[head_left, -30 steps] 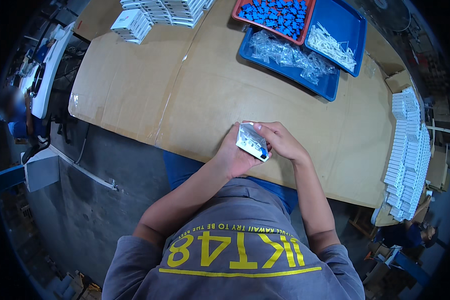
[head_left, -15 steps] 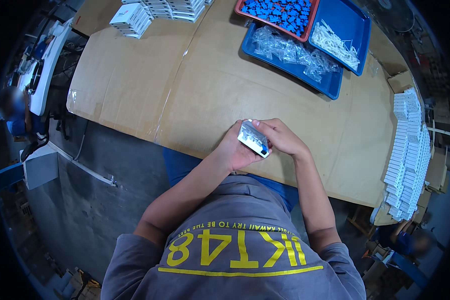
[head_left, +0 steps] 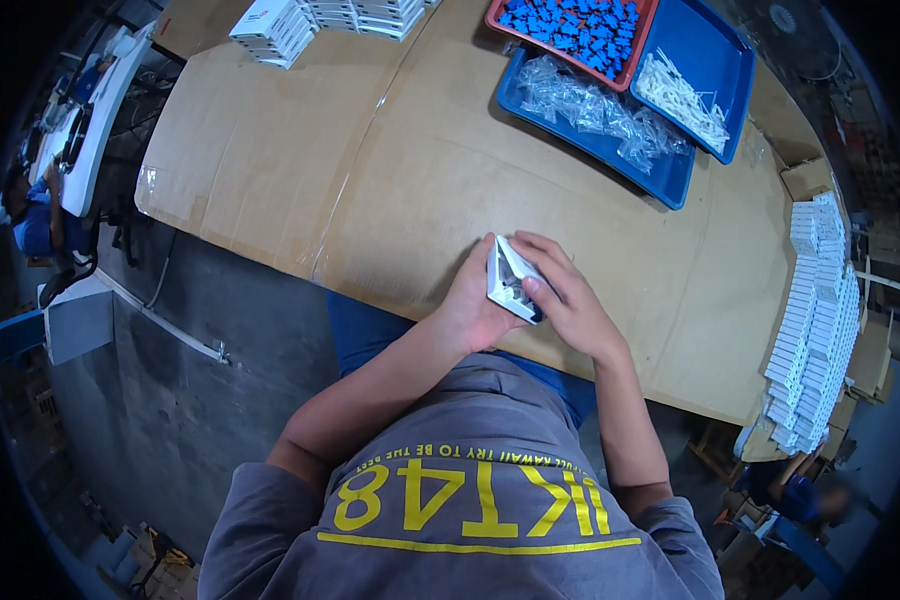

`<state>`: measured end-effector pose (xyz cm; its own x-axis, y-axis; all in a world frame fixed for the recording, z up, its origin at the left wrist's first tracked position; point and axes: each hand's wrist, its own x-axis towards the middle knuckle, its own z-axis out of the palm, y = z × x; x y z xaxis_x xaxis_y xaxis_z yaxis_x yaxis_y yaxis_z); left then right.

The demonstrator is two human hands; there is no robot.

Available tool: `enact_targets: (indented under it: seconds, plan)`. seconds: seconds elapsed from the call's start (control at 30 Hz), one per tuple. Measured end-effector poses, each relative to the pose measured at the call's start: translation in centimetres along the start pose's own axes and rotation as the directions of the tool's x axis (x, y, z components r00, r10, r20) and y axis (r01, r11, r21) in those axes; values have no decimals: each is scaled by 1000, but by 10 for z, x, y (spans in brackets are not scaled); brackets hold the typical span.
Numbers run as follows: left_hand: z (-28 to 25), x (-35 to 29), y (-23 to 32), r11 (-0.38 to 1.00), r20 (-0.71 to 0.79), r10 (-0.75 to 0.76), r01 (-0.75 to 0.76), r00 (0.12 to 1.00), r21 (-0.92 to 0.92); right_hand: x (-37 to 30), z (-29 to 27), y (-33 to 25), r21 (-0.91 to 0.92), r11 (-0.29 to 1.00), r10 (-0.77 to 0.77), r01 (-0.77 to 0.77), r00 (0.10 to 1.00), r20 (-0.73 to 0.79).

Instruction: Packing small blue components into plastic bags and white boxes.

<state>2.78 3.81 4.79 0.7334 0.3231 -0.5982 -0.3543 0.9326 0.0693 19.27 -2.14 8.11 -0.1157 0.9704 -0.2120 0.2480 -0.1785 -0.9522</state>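
Observation:
Above the near edge of the table, my left hand (head_left: pixel 468 308) cradles a small white box (head_left: pixel 496 284) from below and from its left side. A white lid or flap (head_left: pixel 519 262) slants over part of its opening. My right hand (head_left: pixel 573 305) grips the box's right side, the thumb at the lower end and the other fingers across the far part of the lid. Inside, clear plastic and some pale contents show in the gap, too small to make out.
Farther right on the cardboard-covered table (head_left: pixel 420 190) stand a red tray (head_left: pixel 625 80) of blue pieces, a blue tray (head_left: pixel 670 190) of clear bags and another blue tray (head_left: pixel 735 90) of white sticks. White boxes are stacked far left (head_left: pixel 275 35) and right (head_left: pixel 805 320). Other people sit at both sides.
The white lid or flap now slants over the box, where the clear plastic lay exposed before. My right hand has come down over the box's right side. The view has shifted slightly.

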Motion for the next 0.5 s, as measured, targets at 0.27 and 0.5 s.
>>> enact_targets:
  seconds: [0.27, 0.5]
  plan:
    - [32, -21, -10, 942, -101, 250, -218, 963, 255, -21, 11, -13, -160, 946, -301, 282, 947, -109]
    - [30, -24, -15, 898, -60, 353, -320, 934, 301, -19, 17, -10, -259, 889, -413, 377, 905, -100]
